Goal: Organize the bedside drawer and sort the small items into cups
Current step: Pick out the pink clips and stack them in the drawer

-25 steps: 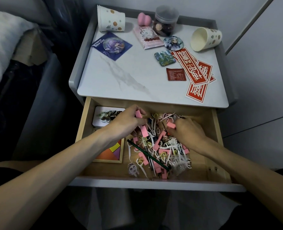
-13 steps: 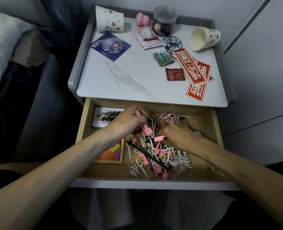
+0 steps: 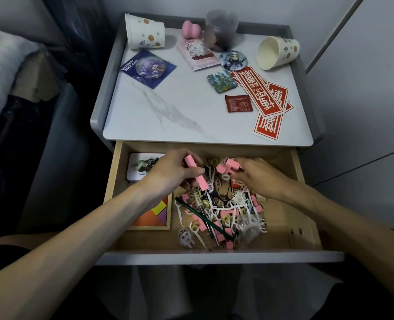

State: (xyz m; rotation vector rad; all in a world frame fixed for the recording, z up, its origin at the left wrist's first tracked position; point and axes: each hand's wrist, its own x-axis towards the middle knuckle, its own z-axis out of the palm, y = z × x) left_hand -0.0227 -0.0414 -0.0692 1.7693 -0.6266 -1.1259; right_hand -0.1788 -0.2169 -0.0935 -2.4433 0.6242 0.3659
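Both hands are in the open drawer [image 3: 115,181]. The left hand [image 3: 170,174] has its fingers curled, pinching 2 pink blocks [image 3: 190,161]. The upper block runs from far-left to near-right, and the lower one pokes out below the fingers, pointing near-right. The right hand [image 3: 259,176] pinches a pink cluster [image 3: 231,165] at its fingertips, with the long axis roughly left to right, over the far end of the pile [image 3: 228,211]. A green pencil [image 3: 204,218] lies diagonally across the pile, from far-left to near-right. On the tabletop [image 3: 168,112], the right cup [image 3: 281,53] lies on its side with its mouth facing left. The left cup [image 3: 146,33] sits at the far left corner.
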